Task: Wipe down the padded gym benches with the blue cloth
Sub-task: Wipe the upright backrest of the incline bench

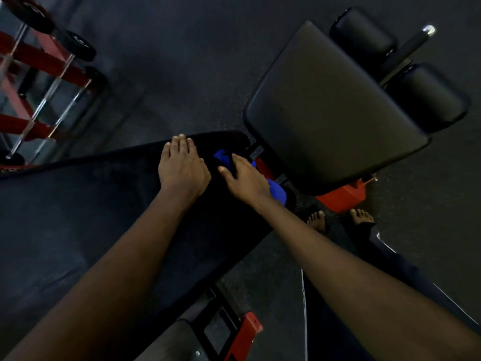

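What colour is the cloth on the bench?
The cloth is bright blue, clearest in the head view.

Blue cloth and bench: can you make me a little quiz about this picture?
1. Which hand is on the blue cloth?
2. True or false: the left hand lies flat on the long pad.
3. Pick one: the frame under the bench is A green, B red, C yellow.

Key: 1 the right hand; 2 true; 3 B.
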A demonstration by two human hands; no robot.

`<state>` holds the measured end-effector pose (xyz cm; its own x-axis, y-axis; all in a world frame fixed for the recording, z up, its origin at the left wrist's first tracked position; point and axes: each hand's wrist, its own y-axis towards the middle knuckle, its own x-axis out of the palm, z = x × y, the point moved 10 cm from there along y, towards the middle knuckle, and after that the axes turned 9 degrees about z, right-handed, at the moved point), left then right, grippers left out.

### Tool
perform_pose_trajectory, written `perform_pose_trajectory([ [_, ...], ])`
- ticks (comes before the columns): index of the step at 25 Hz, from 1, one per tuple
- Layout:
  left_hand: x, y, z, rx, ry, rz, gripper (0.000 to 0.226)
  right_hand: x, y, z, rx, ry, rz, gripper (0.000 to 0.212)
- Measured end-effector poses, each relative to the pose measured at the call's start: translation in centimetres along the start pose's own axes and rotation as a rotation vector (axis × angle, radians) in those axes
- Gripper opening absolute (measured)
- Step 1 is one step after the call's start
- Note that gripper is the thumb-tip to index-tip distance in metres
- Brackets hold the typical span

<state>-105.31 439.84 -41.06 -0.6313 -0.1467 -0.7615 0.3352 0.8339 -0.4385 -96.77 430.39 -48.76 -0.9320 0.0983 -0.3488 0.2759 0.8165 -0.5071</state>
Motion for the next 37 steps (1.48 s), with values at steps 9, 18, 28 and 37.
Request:
perform_pose_trajectory([
  [9,-0.8,-1.3,-1.4,0.066,0.025,-0.001,0.066,-1.2,-3.1,3.8,0.103,0.419,-0.102,0.053],
  [18,-2.2,-3.0,-2.2,0.030,-0.013,0.018,0.067,-2.1,-3.2,8.0,0.388,0.007,-0.283,0.075],
  [28,-3.6,-5.5,-4.9,0.008,-0.062,0.008,0.067,-4.3,-4.9,2.2,0.487,0.278,-0.376,0.034],
  [37,-9.3,-10.9,-11.6,-0.182,-0.124,0.121,0.060,-8.2,-5.8,-13.4,-0.146,0.029,0.173,0.057],
])
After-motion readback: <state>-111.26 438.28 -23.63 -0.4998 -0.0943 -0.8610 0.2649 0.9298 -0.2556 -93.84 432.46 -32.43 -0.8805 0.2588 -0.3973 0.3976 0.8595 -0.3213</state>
